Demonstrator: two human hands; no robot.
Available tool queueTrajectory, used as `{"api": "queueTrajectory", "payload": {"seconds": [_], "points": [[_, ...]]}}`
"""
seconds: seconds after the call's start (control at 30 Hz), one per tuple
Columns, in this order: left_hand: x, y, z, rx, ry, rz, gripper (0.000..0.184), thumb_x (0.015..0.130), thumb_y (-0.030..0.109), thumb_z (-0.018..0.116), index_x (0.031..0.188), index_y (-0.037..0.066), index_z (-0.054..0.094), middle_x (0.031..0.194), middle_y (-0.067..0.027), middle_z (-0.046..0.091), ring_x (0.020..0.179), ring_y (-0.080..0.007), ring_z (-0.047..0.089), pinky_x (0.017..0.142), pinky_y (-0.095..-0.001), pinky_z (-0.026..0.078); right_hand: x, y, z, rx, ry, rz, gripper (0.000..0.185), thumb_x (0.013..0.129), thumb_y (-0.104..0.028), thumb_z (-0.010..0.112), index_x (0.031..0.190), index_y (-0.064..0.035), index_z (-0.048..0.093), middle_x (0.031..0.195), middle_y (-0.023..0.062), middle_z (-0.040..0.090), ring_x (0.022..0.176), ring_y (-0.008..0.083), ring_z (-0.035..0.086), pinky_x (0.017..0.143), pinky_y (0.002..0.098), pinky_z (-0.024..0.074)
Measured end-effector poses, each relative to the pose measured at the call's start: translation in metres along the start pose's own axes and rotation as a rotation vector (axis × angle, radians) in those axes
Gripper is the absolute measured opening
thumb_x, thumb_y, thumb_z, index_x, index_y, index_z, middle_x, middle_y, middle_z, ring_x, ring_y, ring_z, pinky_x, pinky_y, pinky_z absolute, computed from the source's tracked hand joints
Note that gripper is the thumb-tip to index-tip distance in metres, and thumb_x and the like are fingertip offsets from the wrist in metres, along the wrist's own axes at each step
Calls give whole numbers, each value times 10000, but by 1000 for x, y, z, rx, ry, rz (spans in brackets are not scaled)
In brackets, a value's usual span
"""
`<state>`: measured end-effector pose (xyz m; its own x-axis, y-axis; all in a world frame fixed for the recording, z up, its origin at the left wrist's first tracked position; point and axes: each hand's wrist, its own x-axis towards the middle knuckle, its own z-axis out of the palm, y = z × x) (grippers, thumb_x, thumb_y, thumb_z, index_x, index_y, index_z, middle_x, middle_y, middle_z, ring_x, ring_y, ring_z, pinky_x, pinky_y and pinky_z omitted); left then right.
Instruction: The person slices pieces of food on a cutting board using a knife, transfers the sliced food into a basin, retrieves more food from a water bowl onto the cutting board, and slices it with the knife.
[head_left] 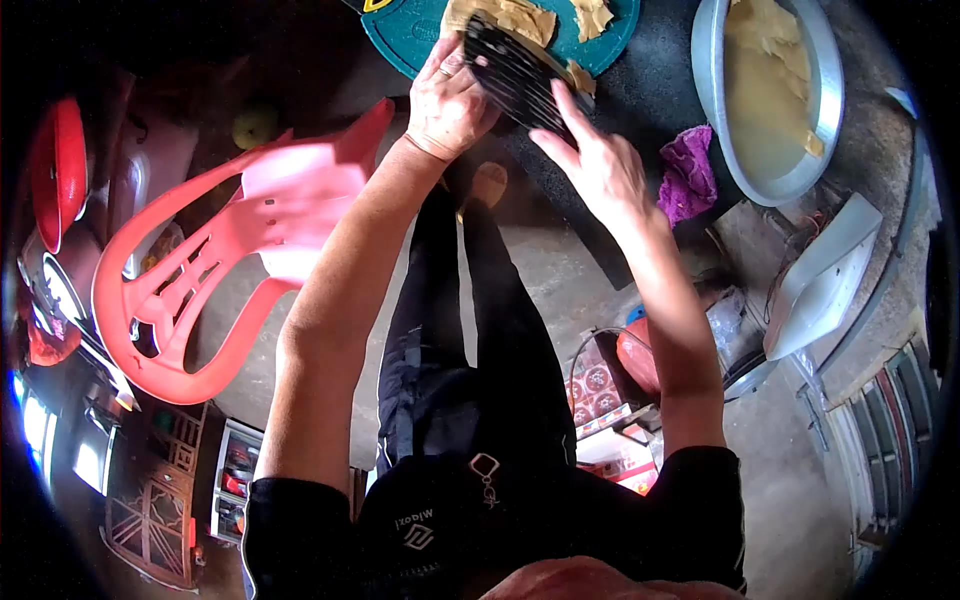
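Note:
My right hand (605, 175) is closed on a wide, dark knife (512, 72) with pale specks across its blade, index finger and thumb against it. Beside the blade, my left hand (450, 108) is closed over a pale yellow piece of food (520, 20), some fingertips hidden behind the knife. The food lies on a round teal board (400, 42) at the top of the view. More thin, torn-looking yellow pieces (592, 17) lie on the board's right side. Exactly what food this is, I cannot tell.
A metal basin (708, 70) at upper right holds cloudy liquid and similar yellow pieces. A purple cloth (687, 175) lies between it and my right forearm. A pink plastic chair (180, 370) stands left, and a white tray (825, 275) leans at right.

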<state>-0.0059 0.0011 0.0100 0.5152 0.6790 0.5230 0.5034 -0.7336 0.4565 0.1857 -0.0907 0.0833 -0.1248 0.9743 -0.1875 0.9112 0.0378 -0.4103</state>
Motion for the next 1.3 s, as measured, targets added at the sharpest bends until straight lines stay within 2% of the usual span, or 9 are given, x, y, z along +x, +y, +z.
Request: {"api": "queueTrajectory", "payload": {"seconds": [0.3,0.47,0.67,0.83,0.97,1.0,1.1,1.17,1.3], "points": [[-9,-2,3,-2,-56,-34,312,659,130,711,968,92,716,1035,-29,692,1120,-238,604,1066,-439,391,45,2,19,45,103,-97,716,925,-537,546,1423,-43,401,438,76,522,358,188,539,344,331,455],[-1,2,6,26,45,-15,172,645,85,750,803,101,683,817,-16,674,810,-202,641,857,-370,481,88,-2,22,20,19,-53,673,922,-540,548,1401,-80,445,457,101,538,386,208,559,407,360,511],[0,3,3,18,31,-27,220,658,129,742,871,86,710,943,-39,699,1015,-237,648,1025,-435,433,41,-5,-4,103,-91,40,682,920,-579,512,1401,-101,441,606,205,620,554,338,658,520,423,564],[1,3,5,-20,57,-34,207,685,90,747,889,83,717,965,-65,700,1061,-250,636,1042,-438,428,65,13,9,124,58,-45,702,925,-607,472,1404,-96,436,611,159,624,588,309,682,490,399,562],[3,3,6,22,51,-10,330,711,87,712,1040,116,708,1106,-26,679,1114,-212,610,1038,-412,421,114,-19,-28,102,-191,179,632,942,-552,493,1380,-97,498,992,190,699,849,306,699,743,384,572],[4,4,4,32,44,-13,379,715,89,693,1092,124,702,1150,-9,669,1129,-201,601,1039,-406,415,117,-20,-22,144,13,56,635,943,-555,489,1383,-97,495,994,189,700,844,302,699,737,385,569],[2,1,6,-10,48,-2,398,728,78,687,1122,131,689,1192,-2,650,1130,-203,593,1026,-402,419,110,-13,-49,429,-151,433,644,943,-541,496,1402,-90,460,1155,226,639,933,363,679,791,408,564],[3,0,4,-20,41,4,403,723,79,720,1122,124,685,1208,-28,645,1171,-224,580,1037,-408,420,81,7,-35,339,66,63,744,944,-640,386,1394,-52,450,502,67,539,447,147,599,401,267,507],[-1,-2,0,-106,83,-19,337,708,82,704,1044,88,685,1148,-59,651,1149,-237,576,1033,-414,420,24,-8,-27,186,-118,99,746,942,-634,402,1407,-52,443,430,41,477,368,132,515,340,285,415]]}}
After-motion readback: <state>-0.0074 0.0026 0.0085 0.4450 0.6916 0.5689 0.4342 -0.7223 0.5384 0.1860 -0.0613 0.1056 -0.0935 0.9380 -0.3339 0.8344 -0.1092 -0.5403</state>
